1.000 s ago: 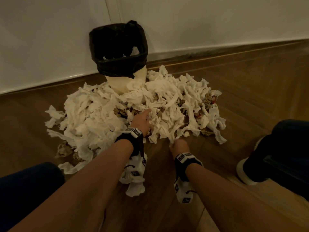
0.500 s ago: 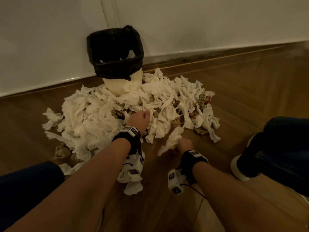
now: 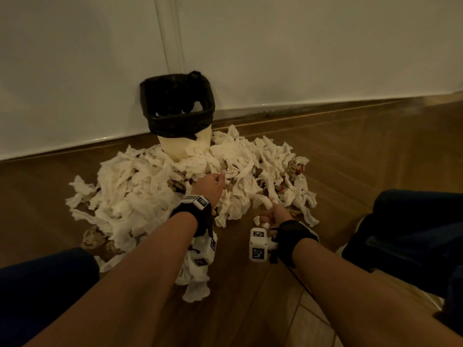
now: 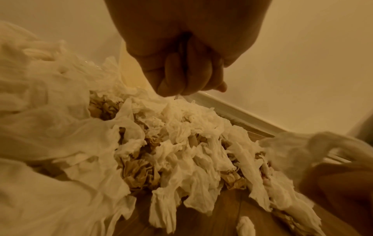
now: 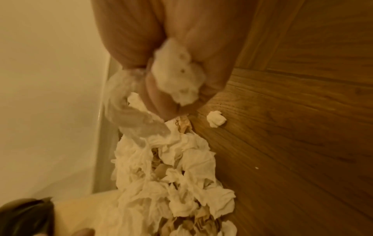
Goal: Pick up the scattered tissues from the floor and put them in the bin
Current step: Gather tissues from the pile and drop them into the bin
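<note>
Off the floor, right hand [image 3: 271, 216] (tissue [image 3: 263, 202] raised)

The bin [image 3: 184, 144] is standing against the wall [image 3: 300, 51], behind the heap of tissues [image 3: 140, 191] lying on the floor [image 3: 375, 159]. My left hand [image 3: 209, 185] is resting on the heap; my right hand [image 3: 271, 216] is gripping tissue at its near edge.

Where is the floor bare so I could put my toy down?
Bare floor lies right of the tissue pile, up to the wall, and between the forearms. Around the bin it is crowded.
</note>
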The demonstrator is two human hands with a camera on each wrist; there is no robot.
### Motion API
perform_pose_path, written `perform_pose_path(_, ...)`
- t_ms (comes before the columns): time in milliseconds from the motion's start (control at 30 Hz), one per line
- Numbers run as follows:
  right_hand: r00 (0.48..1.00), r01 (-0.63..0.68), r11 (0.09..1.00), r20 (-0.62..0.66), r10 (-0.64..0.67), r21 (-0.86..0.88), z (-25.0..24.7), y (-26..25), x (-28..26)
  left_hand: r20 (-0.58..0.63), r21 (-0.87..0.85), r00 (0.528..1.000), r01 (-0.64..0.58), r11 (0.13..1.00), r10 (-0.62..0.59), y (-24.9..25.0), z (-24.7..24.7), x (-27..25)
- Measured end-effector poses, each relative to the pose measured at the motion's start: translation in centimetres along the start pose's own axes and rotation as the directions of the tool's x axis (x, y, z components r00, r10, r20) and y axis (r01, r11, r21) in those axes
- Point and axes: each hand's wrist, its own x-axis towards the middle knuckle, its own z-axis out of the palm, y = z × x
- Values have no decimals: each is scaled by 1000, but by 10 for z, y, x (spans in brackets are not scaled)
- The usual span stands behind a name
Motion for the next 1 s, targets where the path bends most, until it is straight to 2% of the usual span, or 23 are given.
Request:
perform_pose_path(67, 998, 20, 994, 63, -27, 112, 5, -2, -6, 29, 29, 999, 22, 999, -23, 1, -5, 0)
perform_pose_path(233, 986, 119, 974, 92, -139, 191, 15, -19, -19, 123, 123, 989, 70, 990, -85, 2, -16, -1)
perform_pose_path(333, 986, 140, 978, 73, -152, 153, 20, -28, -24, 143, 155, 985, 72, 985, -94, 3, -22, -1)
perform_pose_path(433, 984, 147, 986, 93, -154, 78, 20, -32, -32, 170, 82, 979, 98, 992, -111, 3, -25, -1)
perform_pose_path(500, 977, 212, 975, 15, -212, -59, 18, -32, -36, 147, 133, 980, 118, 984, -137, 6, -27, -1)
perform_pose_path(567, 975, 221, 974, -7, -222, -47, 15, -34, -35, 122, 162, 983, 120, 979, -141, 9, -29, -1)
perform_pose_path(633, 976, 178, 983, 122, -181, 36, 19, -36, -36, 125, 111, 987, 88, 990, -102, 15, -31, 1)
perform_pose_path(700, 962, 81, 992, 253, -104, 99, 28, -39, -42, 123, 40, 992, 23, 999, -28, 23, -35, 3)
perform_pose_path(867, 945, 122, 971, 276, -178, 207, 50, -49, -44, 29, -158, 997, -60, 986, 66, 43, -49, 11)
perform_pose_path(1000, 933, 124, 964, 303, -194, 236, 71, -65, -56, -50, -97, 995, -86, 992, 82, 46, -68, 19)
